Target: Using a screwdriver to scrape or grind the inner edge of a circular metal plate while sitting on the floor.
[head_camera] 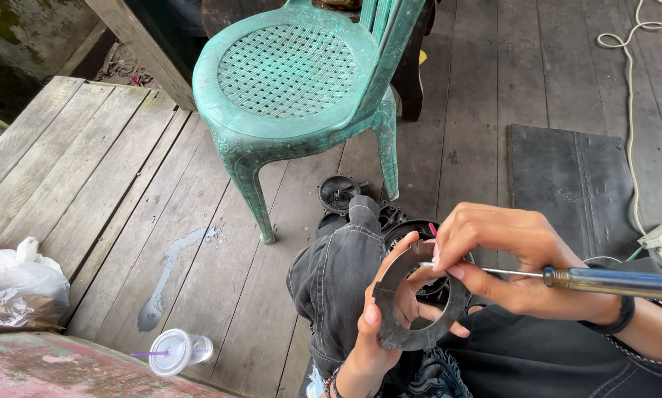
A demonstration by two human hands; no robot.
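My left hand [379, 324] grips a flat dark grey ring-shaped part [405, 335] by its lower left rim, holding it up over my lap. My right hand [508, 254] holds a screwdriver [604, 280] with a dark translucent handle; its thin metal shaft runs left under my fingers to the ring's upper inner edge. Behind the ring, on the floor by my raised knee in grey trousers, lie several black round plastic parts [338, 193].
A green plastic chair [294, 81] stands on the wooden plank floor just ahead. A clear lidded cup with a straw [180, 350] lies at lower left, beside a plastic bag [18, 284]. A dark mat [574, 180] and a white cord [629, 96] lie at right.
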